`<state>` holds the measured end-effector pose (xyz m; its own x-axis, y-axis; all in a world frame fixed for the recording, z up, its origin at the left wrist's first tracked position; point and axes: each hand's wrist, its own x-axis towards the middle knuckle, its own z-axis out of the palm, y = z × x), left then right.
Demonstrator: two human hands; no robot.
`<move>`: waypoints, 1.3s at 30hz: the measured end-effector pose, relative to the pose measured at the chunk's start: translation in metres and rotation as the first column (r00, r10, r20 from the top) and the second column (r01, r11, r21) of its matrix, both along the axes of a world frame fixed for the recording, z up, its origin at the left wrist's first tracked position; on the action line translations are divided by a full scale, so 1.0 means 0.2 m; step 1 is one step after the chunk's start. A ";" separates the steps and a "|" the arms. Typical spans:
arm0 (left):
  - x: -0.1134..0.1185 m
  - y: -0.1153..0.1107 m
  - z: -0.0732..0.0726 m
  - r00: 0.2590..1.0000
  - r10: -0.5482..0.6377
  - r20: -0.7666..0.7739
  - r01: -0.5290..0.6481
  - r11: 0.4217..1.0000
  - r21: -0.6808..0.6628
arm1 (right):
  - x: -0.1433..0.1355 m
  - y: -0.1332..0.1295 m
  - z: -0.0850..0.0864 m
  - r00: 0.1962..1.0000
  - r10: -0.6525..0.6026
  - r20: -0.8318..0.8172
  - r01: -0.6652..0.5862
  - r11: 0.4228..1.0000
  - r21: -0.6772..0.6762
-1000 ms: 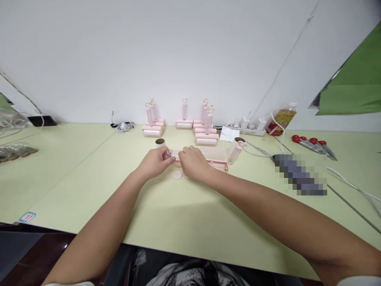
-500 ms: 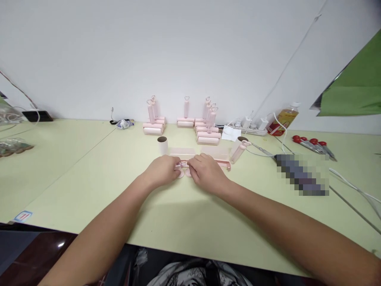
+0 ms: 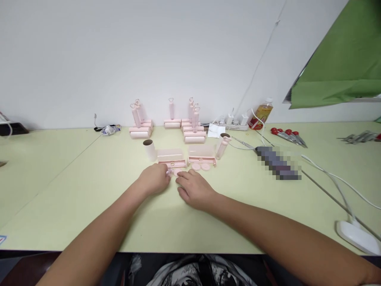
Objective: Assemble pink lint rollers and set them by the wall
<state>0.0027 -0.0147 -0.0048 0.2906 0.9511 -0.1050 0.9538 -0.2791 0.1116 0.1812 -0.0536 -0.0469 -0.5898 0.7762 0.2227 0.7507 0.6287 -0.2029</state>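
My left hand (image 3: 154,178) is closed, its fingertips pinching a small clear, purplish piece (image 3: 170,172) too small to name. Close by, my right hand (image 3: 196,189) has its fingers stretched out and its thumb apart, the fingertips at a pale pink disc (image 3: 177,172). Behind the hands lie two long pink roller housings, a left one (image 3: 178,163) and a right one (image 3: 205,159), each with a small ring in it. A clear cover (image 3: 170,155) stands behind the left housing. Two more pink discs (image 3: 200,167) lie before the right housing.
A cardboard-cored white roll (image 3: 149,151) stands at left, and a pink handle (image 3: 222,149) leans by another roll. Finished-looking pink lint rollers (image 3: 195,137) stand along the wall. A power strip (image 3: 235,126), bottle (image 3: 261,114), red-tipped tools (image 3: 288,136) and cables are at right.
Both hands have drawn back from the housings towards me, uncovering the rings and the discs on the right. The right fingers are now more stretched out. The view has turned to the right.
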 end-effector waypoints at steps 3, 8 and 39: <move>-0.01 0.00 0.02 0.999 0.008 0.031 -0.007 1.000 -0.026 | 0.00 0.00 -0.01 1.000 -0.002 0.003 0.002 1.000 0.003; -0.03 0.00 0.04 0.999 0.012 0.034 -0.010 0.998 -0.057 | 0.00 0.00 -0.01 1.000 0.011 -0.002 -0.011 1.000 0.007; -0.01 0.02 0.03 0.988 0.030 0.151 -0.028 1.000 -0.012 | 0.02 0.03 0.00 0.998 0.045 -0.038 -0.046 0.999 -0.022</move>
<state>0.0005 -0.0109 0.0002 0.2760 0.9585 -0.0711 0.9334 -0.2496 0.2577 0.1842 -0.0470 -0.0459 -0.6161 0.7539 0.2280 0.7132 0.6568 -0.2448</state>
